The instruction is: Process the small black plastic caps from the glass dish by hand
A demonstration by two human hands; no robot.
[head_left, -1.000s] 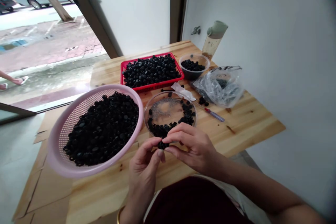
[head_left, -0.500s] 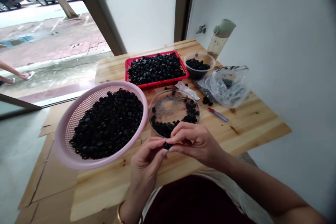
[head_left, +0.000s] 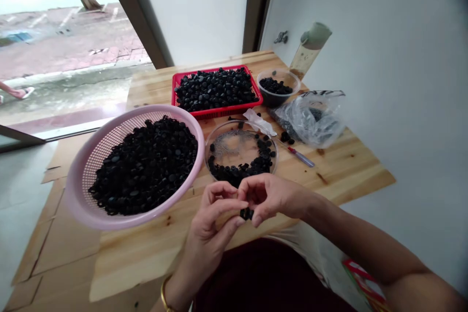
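Between my two hands, over the near edge of the table, is a small black round part [head_left: 246,213]. My left hand [head_left: 215,219] pinches it from the left with thumb and fingertips. From the right, my right hand [head_left: 272,197] curls its thumb and index finger against the same part. Just beyond my fingers sits a clear round dish [head_left: 209,144] with many black parts and some thin clear strands in it. To the left stands a pink mesh basket [head_left: 82,195] heaped with black parts. My fingers partly hide the held part.
Behind the dish is a red basket [head_left: 219,111] of black round pieces. A clear bowl [head_left: 278,101], a plastic bag [head_left: 314,119], a bottle [head_left: 310,51] and white paper [head_left: 259,123] lie toward the right. A thin screwdriver-like tool [head_left: 302,158] rests on the wooden table [head_left: 358,170].
Both hands have moved slightly right and nearer to me with the black part. My right fingers have bent into a rounder curl. The camera view has shifted a little.
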